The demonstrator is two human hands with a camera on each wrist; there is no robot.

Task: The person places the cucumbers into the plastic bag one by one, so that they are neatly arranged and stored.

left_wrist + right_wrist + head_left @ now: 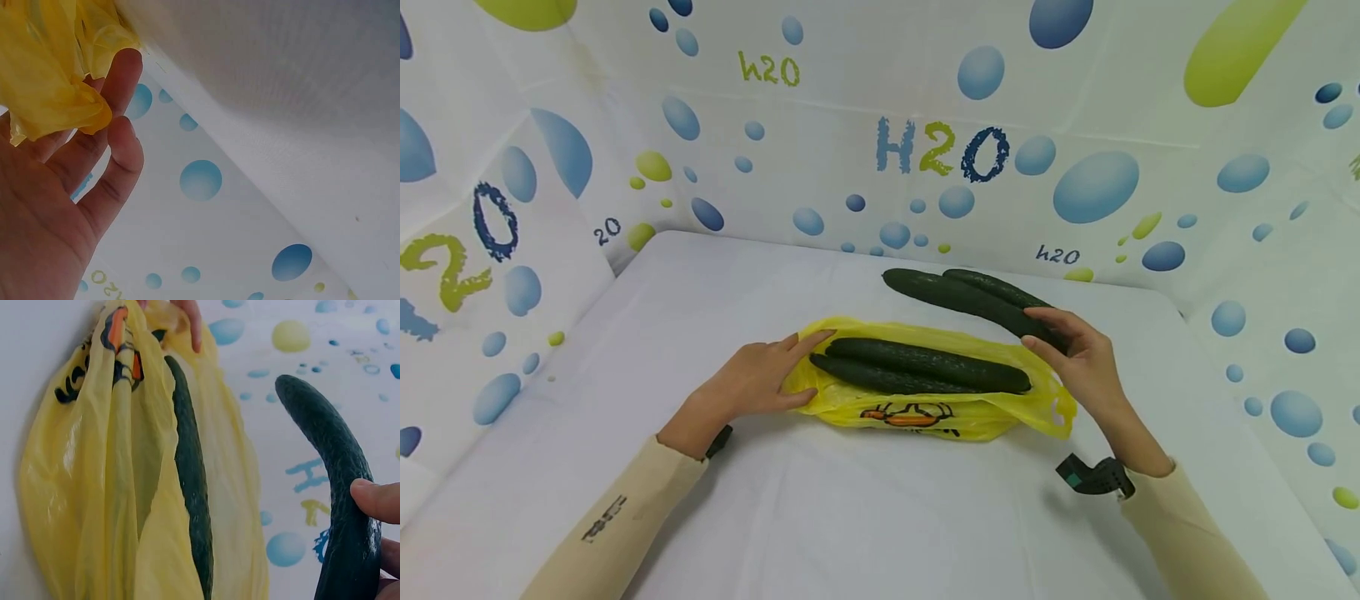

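Observation:
Two dark green cucumbers [917, 360] lie side by side in a yellow plastic bag [981, 427], its mouth spread wide. My left hand [763, 379] is at the bag's left end, its fingers and thumb spread apart and touching the plastic. In the left wrist view, the bag's yellow film [44, 81] hangs over some of those fingers. Behind the bag's right side, my right hand [1086, 362] pinches a cucumber [958, 296] between thumb and fingers. Another cucumber [1000, 287] lies just behind it, partly hidden. The held cucumber [331, 444] appears curved in the right wrist view.
A white cloth [880, 517] covers the table. Around the back and sides hangs a white curtain [850, 100] printed with blue and green drops. Each wrist wears a dark strap, such as the right wrist strap [1097, 477].

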